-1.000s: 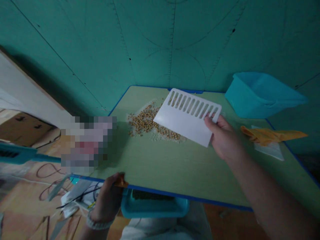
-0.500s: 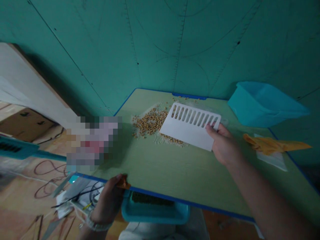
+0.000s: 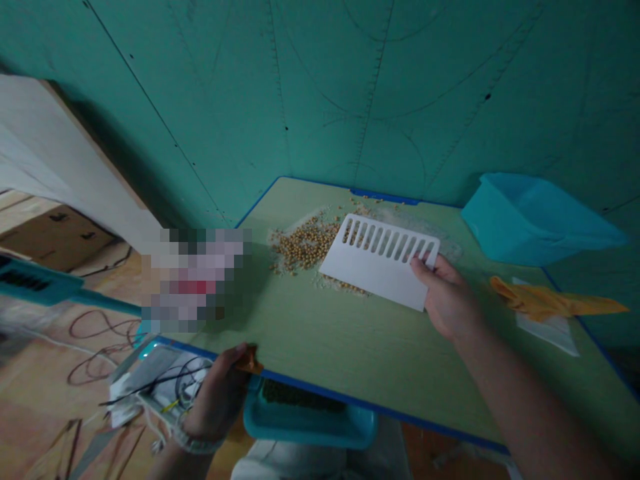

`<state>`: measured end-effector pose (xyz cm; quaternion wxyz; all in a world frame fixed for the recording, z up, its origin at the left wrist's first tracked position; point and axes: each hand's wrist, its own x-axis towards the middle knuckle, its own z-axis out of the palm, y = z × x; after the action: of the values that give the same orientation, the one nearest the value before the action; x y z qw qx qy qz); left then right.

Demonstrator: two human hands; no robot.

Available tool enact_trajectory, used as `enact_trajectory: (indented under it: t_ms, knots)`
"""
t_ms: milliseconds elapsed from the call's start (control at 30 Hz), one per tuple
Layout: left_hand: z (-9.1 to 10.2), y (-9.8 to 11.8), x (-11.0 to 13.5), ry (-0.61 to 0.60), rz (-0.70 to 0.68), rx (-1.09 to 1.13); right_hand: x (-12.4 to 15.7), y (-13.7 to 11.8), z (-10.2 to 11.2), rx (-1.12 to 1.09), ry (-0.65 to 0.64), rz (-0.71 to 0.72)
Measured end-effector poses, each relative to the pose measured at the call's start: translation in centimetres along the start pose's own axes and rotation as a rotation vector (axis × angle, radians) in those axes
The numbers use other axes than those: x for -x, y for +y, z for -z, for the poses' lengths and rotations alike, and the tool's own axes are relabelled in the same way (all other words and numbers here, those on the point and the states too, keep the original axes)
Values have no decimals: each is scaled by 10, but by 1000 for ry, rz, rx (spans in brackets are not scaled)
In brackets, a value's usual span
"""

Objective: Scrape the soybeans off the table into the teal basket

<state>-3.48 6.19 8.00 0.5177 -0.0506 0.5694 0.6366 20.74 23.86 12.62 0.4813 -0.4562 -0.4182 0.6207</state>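
Note:
My right hand (image 3: 447,297) grips the right end of a white slotted plastic scraper (image 3: 377,267), held tilted over the green table (image 3: 350,347). A heap of small tan beans (image 3: 305,243) lies on the table to the scraper's left, some showing through its slots. My left hand (image 3: 220,393) is closed on the table's near blue edge, pinching a small orange thing I cannot make out, and it also appears to steady a teal tray (image 3: 310,417) held just under that edge.
A teal plastic bin (image 3: 535,217) stands at the table's back right. An orange cloth (image 3: 550,300) lies on white paper near the right edge. A teal wall rises behind. Cables and a clear bag (image 3: 150,387) lie on the floor at left, beside a blurred patch.
The scraper has come down flatter and a little nearer the beans. The view has tilted slightly; the left hand stays on the table edge.

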Motion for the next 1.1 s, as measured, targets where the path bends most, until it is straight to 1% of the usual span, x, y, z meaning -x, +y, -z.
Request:
enact_trajectory:
  t_ms: [133, 233, 367, 567, 733, 900, 1000, 1100]
  knots:
    - [-2, 1, 1, -27, 28, -31, -1, 3, 1, 8, -27, 2]
    - [-3, 3, 4, -8, 46, -56, 1, 4, 0, 4, -56, -7]
    - [-2, 2, 3, -7, 62, -68, 5, 3, -2, 0, -61, -33]
    - [1, 1, 1, 5, 29, -43, 6, 3, -3, 1, -63, -31]
    - [-3, 4, 5, -33, 57, -46, 7, 3, -3, 0, -84, -48]
    - [-5, 3, 4, -33, 11, -19, 7, 2, -4, 5, -65, -46]
    - [-5, 3, 4, -16, 30, 10, 8, 3, -5, -21, -58, -54]
    - [-4, 4, 5, -10, 51, -20, 9, 4, -5, -26, -89, -68]
